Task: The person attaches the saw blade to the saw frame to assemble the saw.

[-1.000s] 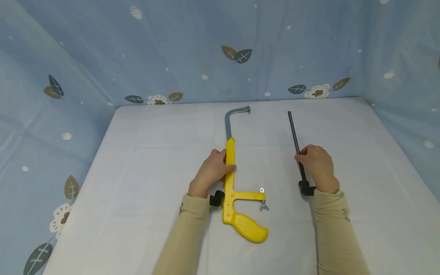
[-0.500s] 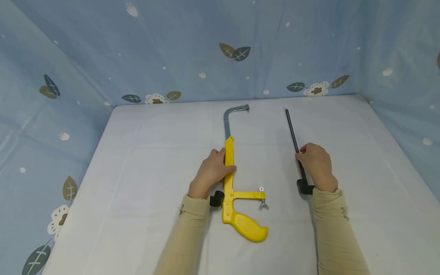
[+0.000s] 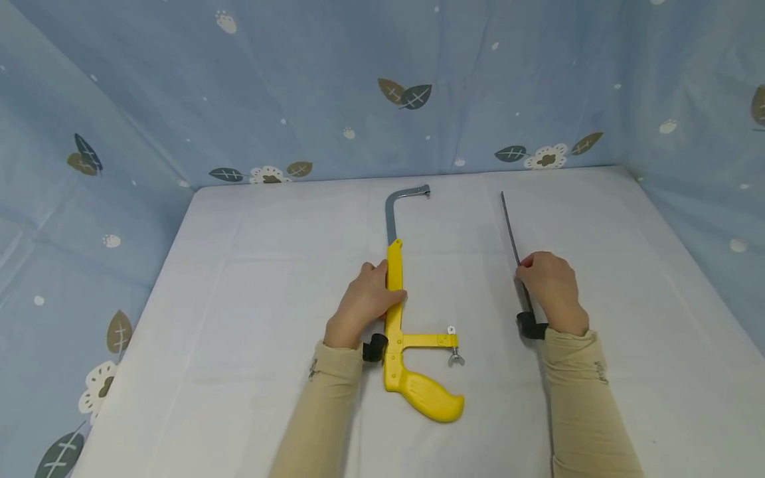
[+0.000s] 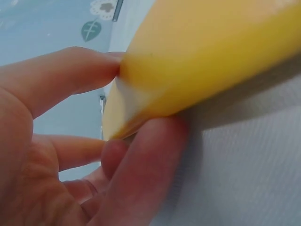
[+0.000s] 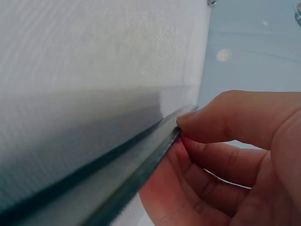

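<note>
A yellow hacksaw frame point(image 3: 394, 318) with a bent grey metal front arm point(image 3: 391, 209) lies lengthwise in the middle of the table. My left hand point(image 3: 364, 295) grips its straight yellow bar, thumb laid across the top and fingers at the left side. Close up in the left wrist view, fingertips press the yellow bar point(image 4: 197, 56) just over the cloth. To the right, my right hand point(image 3: 550, 282) pinches a thin dark hacksaw blade point(image 3: 510, 229) between thumb and fingers, its far end pointing away. The right wrist view shows the flat blade point(image 5: 127, 167) tilted beside the cloth.
A wing nut point(image 3: 456, 359) and a small metal pin point(image 3: 451, 330) sit on the frame's yellow side arm. White cloth point(image 3: 269, 265) covers the table. Blue patterned curtains point(image 3: 311, 86) stand behind it and at both sides.
The blade in my right hand has turned about its length and looks thinner now. My left hand keeps its grip on the hacksaw frame. The head view has shifted slightly.
</note>
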Available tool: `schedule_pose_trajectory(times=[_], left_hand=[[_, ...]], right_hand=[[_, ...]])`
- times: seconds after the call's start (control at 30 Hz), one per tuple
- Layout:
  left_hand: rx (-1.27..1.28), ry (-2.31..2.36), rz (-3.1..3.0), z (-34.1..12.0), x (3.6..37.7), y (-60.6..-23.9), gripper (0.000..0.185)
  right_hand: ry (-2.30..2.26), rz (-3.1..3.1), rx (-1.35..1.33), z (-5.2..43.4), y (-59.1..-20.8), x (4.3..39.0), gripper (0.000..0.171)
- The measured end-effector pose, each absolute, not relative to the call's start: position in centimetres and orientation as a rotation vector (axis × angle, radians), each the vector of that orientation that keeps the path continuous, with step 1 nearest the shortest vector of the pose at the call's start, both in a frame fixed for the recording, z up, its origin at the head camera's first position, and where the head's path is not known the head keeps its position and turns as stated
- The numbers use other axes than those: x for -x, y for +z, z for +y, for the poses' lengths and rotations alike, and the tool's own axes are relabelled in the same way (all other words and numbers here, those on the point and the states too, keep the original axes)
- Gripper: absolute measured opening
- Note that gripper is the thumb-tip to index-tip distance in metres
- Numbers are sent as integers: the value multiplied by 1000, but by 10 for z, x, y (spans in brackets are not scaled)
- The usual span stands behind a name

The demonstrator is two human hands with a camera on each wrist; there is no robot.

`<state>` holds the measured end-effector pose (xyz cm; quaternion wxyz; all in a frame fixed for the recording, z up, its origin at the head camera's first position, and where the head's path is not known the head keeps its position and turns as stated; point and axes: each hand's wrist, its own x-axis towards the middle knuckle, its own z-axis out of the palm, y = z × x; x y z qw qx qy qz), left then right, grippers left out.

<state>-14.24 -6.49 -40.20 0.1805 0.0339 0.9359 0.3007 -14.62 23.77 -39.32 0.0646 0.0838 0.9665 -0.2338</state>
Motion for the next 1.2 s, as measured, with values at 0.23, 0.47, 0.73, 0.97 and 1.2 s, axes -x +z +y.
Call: schedule_pose_trajectory(times=[0.23,0.47,0.73,0.97,1.2], left_hand=[[-106,862,2632,-67,143,-399,74],[-108,856,2629,-68,143,-398,75],[-114,838,2637,-68,143,-398,75],[-113,847,2628,-68,143,-398,78],[-143,818,2634,-68,145,-400,79]], right_hand=[[-682,2932,-284,239,-392,145,23],[-650,2921,-301,238,-390,146,25],[-688,2893,-276,241,-391,146,25],[-791,2835,-247,245,-393,147,31],[-1086,2802,-251,242,-393,150,35]])
